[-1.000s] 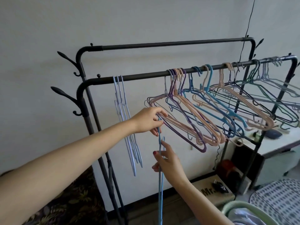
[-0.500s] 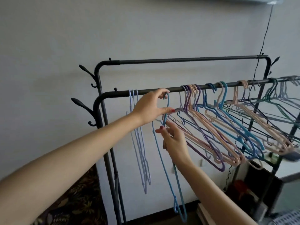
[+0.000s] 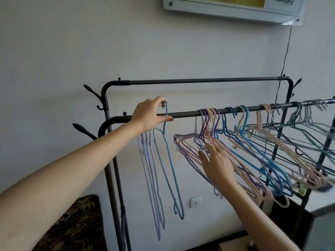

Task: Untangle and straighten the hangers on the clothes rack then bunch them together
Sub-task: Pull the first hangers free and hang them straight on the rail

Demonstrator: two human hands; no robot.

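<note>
A black clothes rack has a front rail and a higher back rail. My left hand grips the hook of a blue hanger at the front rail; the hanger hangs straight down, edge-on. Left of it a few lilac hangers hang straight and close together. My right hand reaches with spread fingers into a tangled bunch of purple and pink hangers, touching them. More blue, pink, dark and teal hangers hang skewed along the rail to the right.
Coat hooks stick out from the rack's left post. A framed board hangs on the wall above, with a black cable running down. A leaf-patterned cushion lies lower left; a white table stands lower right.
My left hand has lifted the blue hanger's hook up to the front rail beside the lilac hangers. My right hand let go of it and moved right into the purple and pink bunch.
</note>
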